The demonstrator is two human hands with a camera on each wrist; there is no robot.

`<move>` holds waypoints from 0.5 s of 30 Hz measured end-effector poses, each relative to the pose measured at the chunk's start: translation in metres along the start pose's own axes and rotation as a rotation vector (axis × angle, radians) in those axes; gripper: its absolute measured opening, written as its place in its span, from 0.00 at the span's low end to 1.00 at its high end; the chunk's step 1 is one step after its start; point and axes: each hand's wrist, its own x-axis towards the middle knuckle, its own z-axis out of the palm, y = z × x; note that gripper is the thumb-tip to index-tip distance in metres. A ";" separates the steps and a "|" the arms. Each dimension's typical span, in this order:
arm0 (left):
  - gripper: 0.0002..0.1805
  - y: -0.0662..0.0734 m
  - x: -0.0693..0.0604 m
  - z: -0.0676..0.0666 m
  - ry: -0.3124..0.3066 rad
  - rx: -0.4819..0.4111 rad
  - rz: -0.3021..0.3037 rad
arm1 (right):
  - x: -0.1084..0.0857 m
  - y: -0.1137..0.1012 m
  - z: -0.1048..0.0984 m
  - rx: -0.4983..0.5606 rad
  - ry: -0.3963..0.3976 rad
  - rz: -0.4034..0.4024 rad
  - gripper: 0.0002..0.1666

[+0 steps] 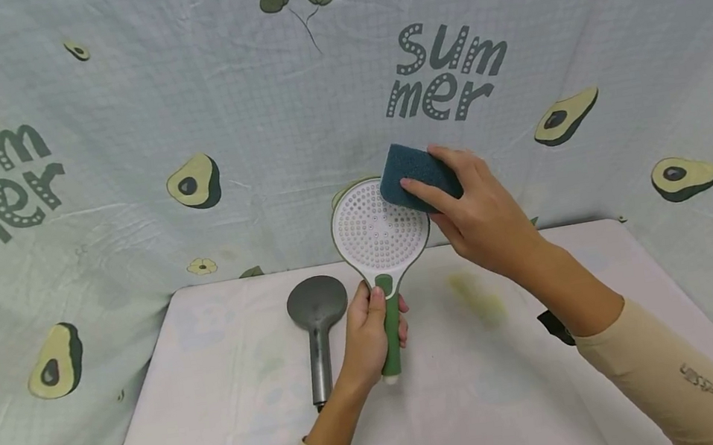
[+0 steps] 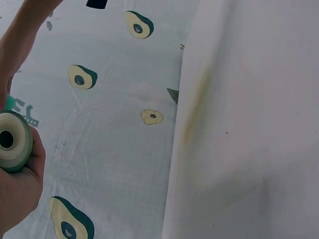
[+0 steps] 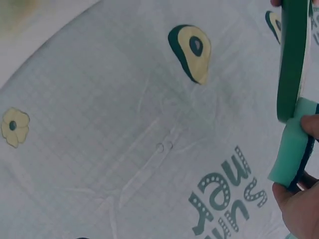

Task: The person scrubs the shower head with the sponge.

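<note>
In the head view my left hand (image 1: 361, 338) grips the green handle of a white-faced shower head (image 1: 380, 238), held upright with its nozzle face towards me. My right hand (image 1: 487, 213) pinches a sponge (image 1: 416, 175) at the upper right of that face, its dark blue side showing. From the right wrist view, the sponge's light green side (image 3: 290, 147) meets the edge of the green-backed shower head (image 3: 293, 59). The left wrist view shows the round handle end (image 2: 17, 142) inside the left hand (image 2: 22, 196).
A dark grey shower head (image 1: 316, 301) lies on the white table (image 1: 230, 389) left of my left hand. Behind the table hangs a cloth (image 1: 253, 153) printed with avocados and lettering. A yellowish stain (image 1: 478, 300) marks the table. Black straps show near both forearms.
</note>
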 end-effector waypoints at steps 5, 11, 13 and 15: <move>0.20 0.001 0.003 -0.002 0.037 0.016 0.006 | -0.017 -0.021 0.012 0.005 -0.078 -0.023 0.35; 0.20 0.001 0.006 -0.004 0.057 0.010 -0.001 | -0.041 -0.050 0.029 0.010 -0.158 -0.040 0.36; 0.20 0.000 0.006 -0.004 0.056 0.010 -0.006 | -0.043 -0.051 0.029 -0.005 -0.154 -0.048 0.36; 0.20 0.000 0.006 -0.004 0.054 0.014 -0.010 | -0.040 -0.048 0.027 -0.028 -0.139 -0.057 0.35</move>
